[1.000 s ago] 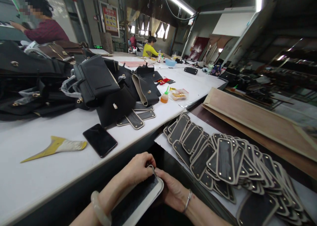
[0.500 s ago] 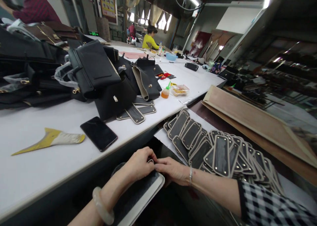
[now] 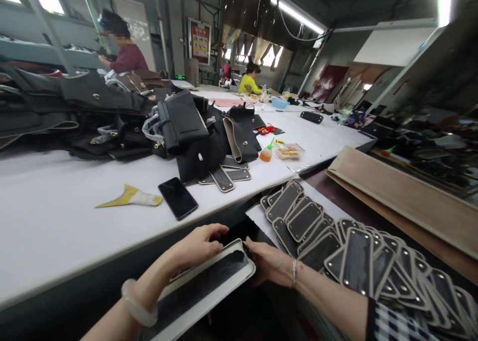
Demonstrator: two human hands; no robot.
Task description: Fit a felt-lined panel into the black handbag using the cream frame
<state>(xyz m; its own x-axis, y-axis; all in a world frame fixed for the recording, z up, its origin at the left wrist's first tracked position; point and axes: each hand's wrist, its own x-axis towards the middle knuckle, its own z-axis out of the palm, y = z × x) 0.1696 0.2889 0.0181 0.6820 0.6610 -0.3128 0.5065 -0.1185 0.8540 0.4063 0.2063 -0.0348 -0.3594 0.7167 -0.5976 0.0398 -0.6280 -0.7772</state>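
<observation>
One white desk [image 3: 93,241] carries heaped black bags [image 3: 184,124]. To its right lie many panels [image 3: 357,261], edged and studded, so those look done to me. Between my arms sits the piece [image 3: 203,285], tilted, its pale rim standing up; I judge its far corner unfinished, and cannot tell how many more are left. My left hand [image 3: 196,246] hangs at the left rim, fingers loosely parted; my right hand [image 3: 272,264] cups the corner, fingers narrow, their grip unclear.
</observation>
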